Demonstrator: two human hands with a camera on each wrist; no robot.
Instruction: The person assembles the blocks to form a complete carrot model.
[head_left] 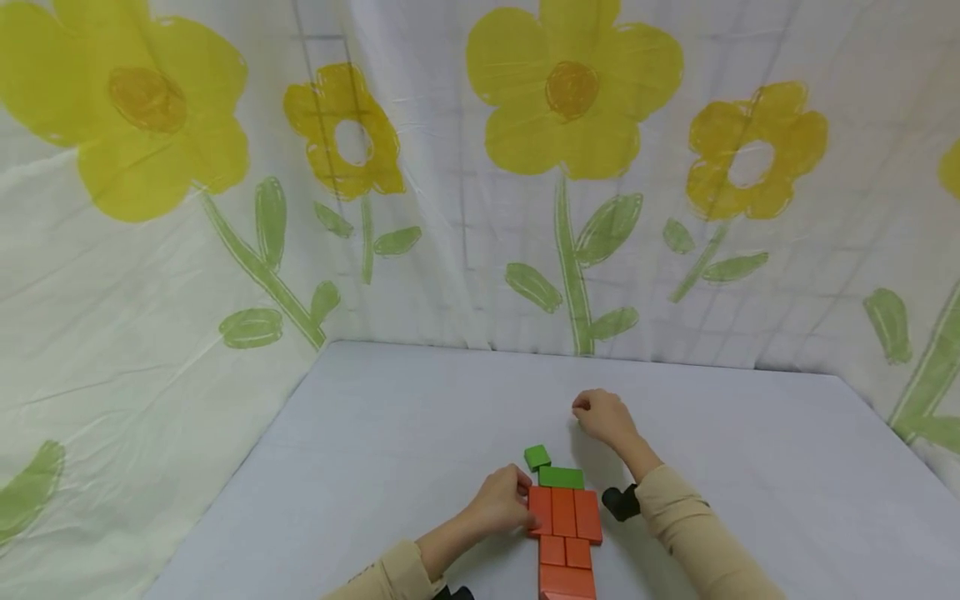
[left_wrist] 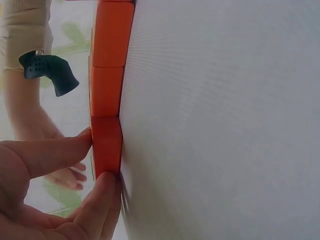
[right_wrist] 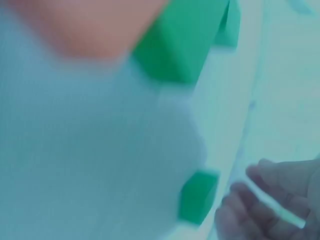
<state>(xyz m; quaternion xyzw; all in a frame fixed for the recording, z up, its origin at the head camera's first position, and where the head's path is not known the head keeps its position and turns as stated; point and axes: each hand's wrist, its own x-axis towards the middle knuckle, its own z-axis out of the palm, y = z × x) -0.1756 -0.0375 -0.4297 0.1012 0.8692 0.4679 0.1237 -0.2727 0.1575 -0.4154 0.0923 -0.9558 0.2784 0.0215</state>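
My left hand [head_left: 497,500] pinches the leftmost red block [head_left: 540,508], with the thumb at its near end and the fingers at its far end. That block lies flush beside two more orange-red blocks [head_left: 576,512] in a row. A green rectangular block [head_left: 561,477] lies across their far side, and a small green block [head_left: 537,457] sits tilted at its far left corner. My right hand [head_left: 606,417] is raised beyond them to the right, fingers loosely bent. In the right wrist view, a green block [right_wrist: 199,198] appears just in front of those fingers, with nothing visible between them.
Smaller red blocks [head_left: 566,552] and a wide red block [head_left: 566,581] continue the layout towards me. All lie on a white tabletop [head_left: 420,408]. A curtain [head_left: 435,167] with yellow flowers hangs behind the table. Dark wrist devices [head_left: 621,503] sit at the cuffs.
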